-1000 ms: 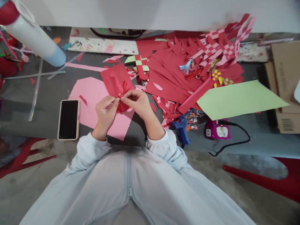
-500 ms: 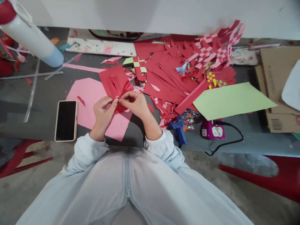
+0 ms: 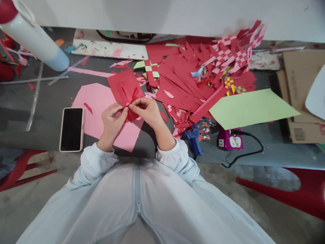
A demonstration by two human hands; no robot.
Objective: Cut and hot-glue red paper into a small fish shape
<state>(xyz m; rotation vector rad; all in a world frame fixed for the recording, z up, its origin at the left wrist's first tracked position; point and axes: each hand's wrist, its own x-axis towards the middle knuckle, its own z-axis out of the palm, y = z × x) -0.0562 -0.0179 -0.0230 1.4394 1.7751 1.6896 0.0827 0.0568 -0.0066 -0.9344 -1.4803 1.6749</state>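
Observation:
A red paper sheet [image 3: 123, 84] with narrow cut strips lies partly over a pink paper sheet [image 3: 95, 96]. Near its lower middle, my left hand [image 3: 113, 119] pinches the red paper between thumb and fingers. From the other side my right hand [image 3: 147, 110] pinches the same spot, the fingertips of both hands almost touching. Several thin strips fan upward from between the fingers. Exactly how the paper is folded there is hidden by the fingertips.
Left of the hands lie a phone [image 3: 72, 129] and, farther back, a large bottle [image 3: 38, 40]. To the right are red paper pieces [image 3: 177, 81], a green sheet [image 3: 254, 108], a blue glue gun [image 3: 194, 138], a purple box [image 3: 230, 139] with a black cable, and cardboard [image 3: 302, 81].
The red strips between the fingers have shifted and stand more apart at the right. My right fingertips have moved slightly; both hands keep their pinch in nearly the same place.

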